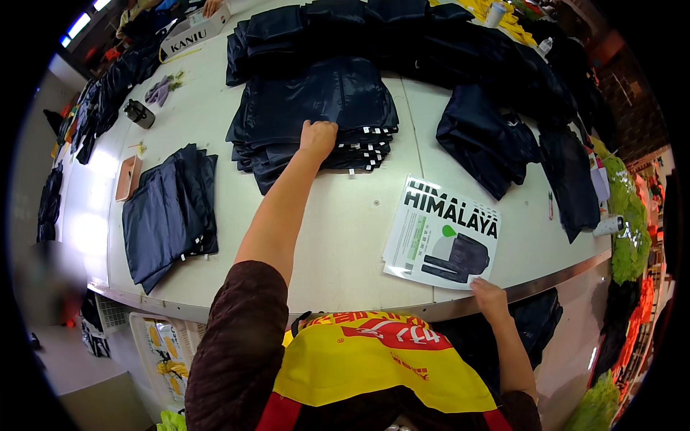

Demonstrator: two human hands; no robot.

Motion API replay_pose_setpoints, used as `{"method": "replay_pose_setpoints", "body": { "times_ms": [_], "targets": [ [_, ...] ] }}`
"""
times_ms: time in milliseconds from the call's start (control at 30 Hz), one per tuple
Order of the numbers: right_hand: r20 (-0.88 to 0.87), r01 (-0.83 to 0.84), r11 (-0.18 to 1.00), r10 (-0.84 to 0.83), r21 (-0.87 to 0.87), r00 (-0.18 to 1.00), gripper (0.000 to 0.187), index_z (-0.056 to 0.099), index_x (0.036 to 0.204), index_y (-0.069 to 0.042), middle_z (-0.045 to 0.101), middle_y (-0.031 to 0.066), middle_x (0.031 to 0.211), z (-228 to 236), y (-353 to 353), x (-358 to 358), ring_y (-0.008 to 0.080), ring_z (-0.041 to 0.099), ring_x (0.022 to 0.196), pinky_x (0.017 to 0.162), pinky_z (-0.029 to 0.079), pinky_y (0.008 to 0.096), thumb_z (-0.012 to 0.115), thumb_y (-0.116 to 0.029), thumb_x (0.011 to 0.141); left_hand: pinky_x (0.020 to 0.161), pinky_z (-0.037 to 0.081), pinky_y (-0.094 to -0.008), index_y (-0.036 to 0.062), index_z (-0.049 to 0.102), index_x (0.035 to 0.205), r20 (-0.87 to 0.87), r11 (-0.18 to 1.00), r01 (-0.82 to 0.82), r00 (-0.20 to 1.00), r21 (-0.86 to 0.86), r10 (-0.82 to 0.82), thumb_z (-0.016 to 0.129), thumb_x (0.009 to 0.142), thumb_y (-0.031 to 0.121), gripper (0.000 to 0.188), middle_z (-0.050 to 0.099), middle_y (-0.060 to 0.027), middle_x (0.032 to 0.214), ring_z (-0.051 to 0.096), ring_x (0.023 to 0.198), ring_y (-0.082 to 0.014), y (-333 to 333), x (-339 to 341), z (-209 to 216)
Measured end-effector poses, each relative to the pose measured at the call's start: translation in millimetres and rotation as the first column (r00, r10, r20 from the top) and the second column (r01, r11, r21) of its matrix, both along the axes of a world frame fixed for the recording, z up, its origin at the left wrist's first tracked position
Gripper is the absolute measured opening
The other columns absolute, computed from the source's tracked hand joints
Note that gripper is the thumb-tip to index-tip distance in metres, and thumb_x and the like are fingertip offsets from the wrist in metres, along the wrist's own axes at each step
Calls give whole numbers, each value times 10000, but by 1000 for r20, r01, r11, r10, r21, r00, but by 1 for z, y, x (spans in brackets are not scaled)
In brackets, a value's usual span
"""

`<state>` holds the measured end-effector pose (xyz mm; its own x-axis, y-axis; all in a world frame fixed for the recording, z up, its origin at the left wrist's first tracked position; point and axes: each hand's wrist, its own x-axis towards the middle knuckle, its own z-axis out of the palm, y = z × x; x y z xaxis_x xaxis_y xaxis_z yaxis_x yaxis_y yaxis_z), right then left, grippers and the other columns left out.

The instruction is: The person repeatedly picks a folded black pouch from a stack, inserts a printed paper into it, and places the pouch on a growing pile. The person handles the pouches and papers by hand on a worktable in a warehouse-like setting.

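Note:
My left hand (318, 136) reaches forward to a stack of folded dark navy garments (309, 97) in the middle of the table. Its fingers are closed at the near edge of the top garment. White tags (374, 131) stick out along the stack's right side. By the table's front edge, my right hand (490, 297) pinches the lower right corner of a printed sheet (438, 230) showing a dark jacket and trousers. It lies on a small pile of similar sheets, their edges slightly fanned. Whether it is paper or a plastic bag I cannot tell.
More navy garments (169, 208) lie at left beside a small open box (129, 178) and a dark flask (139, 113). Bundled dark garments (481, 136) lie at right, with long piles behind. A person's hand (213, 7) shows at the far edge near a white box (195, 34).

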<state>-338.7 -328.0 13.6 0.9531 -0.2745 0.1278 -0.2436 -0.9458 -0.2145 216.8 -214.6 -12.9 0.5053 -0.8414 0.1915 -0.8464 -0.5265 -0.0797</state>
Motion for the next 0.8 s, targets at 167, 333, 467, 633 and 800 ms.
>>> {"method": "replay_pose_setpoints", "body": {
  "times_ms": [167, 333, 467, 633, 800],
  "targets": [
    [31, 170, 963, -181, 210, 983, 139, 661, 861, -56, 667, 111, 907, -6, 6, -4, 295, 643, 844, 753, 516, 345, 646, -64, 723, 658, 445, -388, 107, 567, 735, 22, 946, 124, 992, -300, -123, 542, 763, 99, 38, 608, -79, 745, 601, 725, -247, 37, -21, 23],
    [-32, 142, 954, -139, 264, 990, 292, 629, 1021, -41, 617, 148, 1062, 3, 2, -7, 319, 580, 973, 843, 474, 369, 617, -33, 729, 700, 441, -410, 60, 526, 714, 34, 882, 281, 956, -378, -290, 548, 713, 69, 24, 566, -134, 791, 560, 767, -299, 144, -110, 16],
    [-89, 5, 998, 1, 63, 996, 408, 549, 1156, -15, 526, 175, 1227, 7, 11, 4, 357, 504, 1066, 917, 426, 398, 573, 2, 749, 918, 410, -425, 22, 609, 886, -217, 947, 266, 928, -180, -302, 597, 708, 79, 188, 588, -169, 1054, 539, 1040, -314, 242, -195, -6],
    [-65, -32, 998, 34, 45, 997, 354, 578, 1126, -3, 574, 170, 1174, -7, 6, -4, 353, 515, 1046, 911, 423, 402, 523, 15, 776, 964, 359, -430, 50, 633, 1004, -484, 950, 52, 851, -307, -204, 613, 724, 139, 295, 579, -140, 1137, 504, 1117, -294, 266, -255, 11],
    [-59, -67, 995, 71, 67, 996, 352, 576, 1125, -9, 627, 178, 1036, 16, 0, 9, 340, 588, 908, 803, 464, 401, 517, 6, 779, 927, 356, -419, 116, 646, 988, -357, 833, -245, 932, -496, 61, 706, 710, 267, 323, 570, -107, 1108, 481, 1079, -295, 222, -271, -5]
  ]
}}
